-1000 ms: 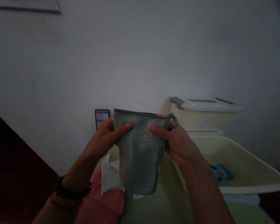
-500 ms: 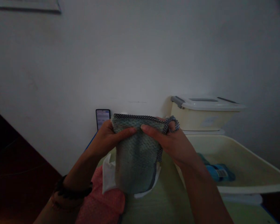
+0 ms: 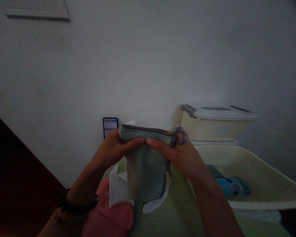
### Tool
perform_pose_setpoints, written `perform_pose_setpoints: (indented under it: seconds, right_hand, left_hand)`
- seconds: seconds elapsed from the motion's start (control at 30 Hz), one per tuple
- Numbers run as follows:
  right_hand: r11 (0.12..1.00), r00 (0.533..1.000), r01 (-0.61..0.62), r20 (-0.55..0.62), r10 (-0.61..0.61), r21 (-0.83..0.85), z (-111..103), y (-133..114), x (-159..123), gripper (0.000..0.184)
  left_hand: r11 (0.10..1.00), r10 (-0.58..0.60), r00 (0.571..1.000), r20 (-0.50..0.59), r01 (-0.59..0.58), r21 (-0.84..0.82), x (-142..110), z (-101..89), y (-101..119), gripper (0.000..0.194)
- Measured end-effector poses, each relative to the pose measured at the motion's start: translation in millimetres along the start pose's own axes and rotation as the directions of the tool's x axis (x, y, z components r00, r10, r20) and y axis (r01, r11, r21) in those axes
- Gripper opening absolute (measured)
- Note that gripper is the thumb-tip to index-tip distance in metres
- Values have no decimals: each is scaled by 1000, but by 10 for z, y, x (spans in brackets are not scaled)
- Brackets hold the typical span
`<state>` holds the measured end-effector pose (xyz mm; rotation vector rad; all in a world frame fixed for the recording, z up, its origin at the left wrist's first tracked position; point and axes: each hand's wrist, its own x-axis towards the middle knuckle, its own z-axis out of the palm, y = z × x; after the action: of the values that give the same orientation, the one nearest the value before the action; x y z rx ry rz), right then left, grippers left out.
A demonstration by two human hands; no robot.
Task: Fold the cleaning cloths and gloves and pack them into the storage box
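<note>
Left of the cream basin, a grey-green textured cloth is gripped near its upper corners: at its left by the left hand, thumb in front, and, nearer the basin, by the right hand, beside the checked loop. Light, soft and limp handling can be expected, with a hold best taken along the probably firmer checked binding.

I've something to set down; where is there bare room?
Bare tabletop shows between the pink cloth and cream tub; the tub's floor is bare right of the blue packet. Crowded: left, where a white cloth overlaps the pink one, and centre, where left hand and right hand hold a grey-green cloth.
</note>
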<state>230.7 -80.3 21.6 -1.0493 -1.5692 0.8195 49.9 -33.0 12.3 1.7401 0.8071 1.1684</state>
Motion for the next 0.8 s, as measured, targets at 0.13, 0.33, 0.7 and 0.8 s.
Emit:
perform_pose_setpoints:
  seconds: [0.13, 0.33, 0.7, 0.8]
  right_hand:
    - [998, 998, 54, 20, -54, 14, 5, -8, 0, 14]
    - [998, 1000, -21, -12, 20, -56, -1, -23, -2, 18]
    - [994, 999, 4, -47, -9, -109, 17, 14, 2, 18]
    - [992, 998, 29, -45, -35, -123, 21, 10, 5, 15]
  left_hand:
    - [999, 3, 1000, 1, -3, 37, -5, -13, 17, 19]
    - [999, 13, 1000, -6, -13, 49, 7, -14, 7, 23]
    - [1000, 12, 1000, 3, -12, 22, 15, -34, -47, 24]
    - [999, -7, 999, 40, 5, 38, 10, -58, -40, 22]
